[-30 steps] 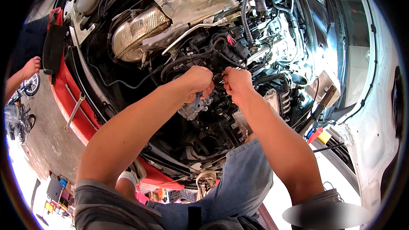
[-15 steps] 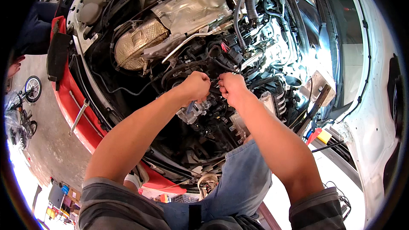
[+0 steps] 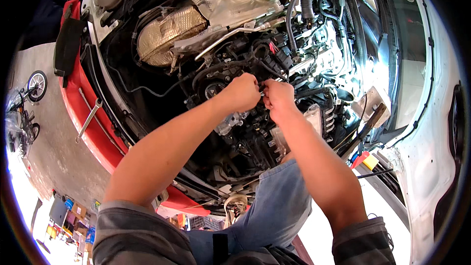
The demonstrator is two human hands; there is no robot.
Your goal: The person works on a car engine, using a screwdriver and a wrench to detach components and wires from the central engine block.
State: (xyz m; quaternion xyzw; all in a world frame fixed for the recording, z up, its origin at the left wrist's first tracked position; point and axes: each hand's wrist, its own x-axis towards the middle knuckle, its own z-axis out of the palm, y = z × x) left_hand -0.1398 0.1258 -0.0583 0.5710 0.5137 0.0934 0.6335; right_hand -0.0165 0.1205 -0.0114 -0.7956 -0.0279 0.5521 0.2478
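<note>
My left hand (image 3: 243,91) and my right hand (image 3: 278,97) meet over a car's engine (image 3: 250,142), beside dark hoses (image 3: 216,68) and wiring. Both have curled fingertips almost touching around a small dark piece, too small and hidden to name. Below my left hand are silver metal housings (image 3: 226,123). A black round cap or pulley (image 3: 214,91) lies just left of it.
A crinkled heat shield (image 3: 169,37) tops the engine. A wrench (image 3: 88,120) rests on the red bumper (image 3: 81,98). Bicycles (image 3: 34,86) stand on the garage floor (image 3: 59,157) at left, cluttered boxes (image 3: 78,211) behind. My denim-clad leg (image 3: 274,206) is raised below my arms.
My left hand has risen and moved right toward my right hand; the blue tool seen under it earlier no longer shows. The co-worker's hand at the far left has left the view.
</note>
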